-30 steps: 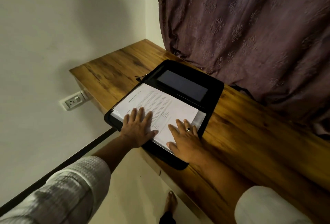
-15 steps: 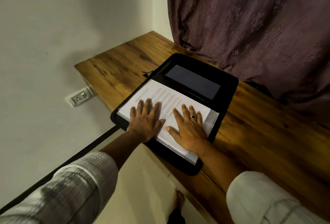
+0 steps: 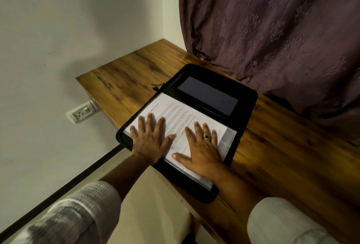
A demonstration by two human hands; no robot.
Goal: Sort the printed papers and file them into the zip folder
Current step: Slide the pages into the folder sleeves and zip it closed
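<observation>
Pressing flat, fingers spread, the left hand [image 3: 151, 142] and right hand [image 3: 201, 149] should smooth the printed papers [image 3: 175, 119] squarely inside the open zip folder [image 3: 241, 127] near the counter's [image 3: 292, 156] front edge.

Over the last second we slid our right hand [image 3: 200, 146] (the one wearing a dark ring [image 3: 206, 137]) from the near edge of the white printed sheet of paper [image 3: 175, 111] up onto it, and our left hand [image 3: 150, 142] crept slightly farther up the page, fingers splaying wider.
</observation>
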